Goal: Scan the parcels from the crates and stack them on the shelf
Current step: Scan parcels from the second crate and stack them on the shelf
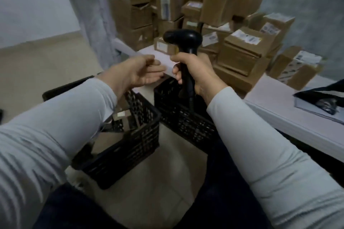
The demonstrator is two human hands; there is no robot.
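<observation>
Though dim, parcels [108,137] behind left sleeve [55,126]

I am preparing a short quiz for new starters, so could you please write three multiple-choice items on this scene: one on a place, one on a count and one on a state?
1. Where is the big pile of cardboard parcels?
A) on the white shelf
B) on the floor
C) on the person's lap

2. How many black crates are in view?
A) one
B) two
C) four

3. What is the left hand doing?
A) gripping a parcel
B) clenched in a fist
C) open, holding nothing

Answers:
1 A: the boxes are stacked on the white surface against the wall.
2 B: two crates stand side by side below the arms.
3 C: its fingers are straight and empty, while the right hand grips the scanner.
</observation>
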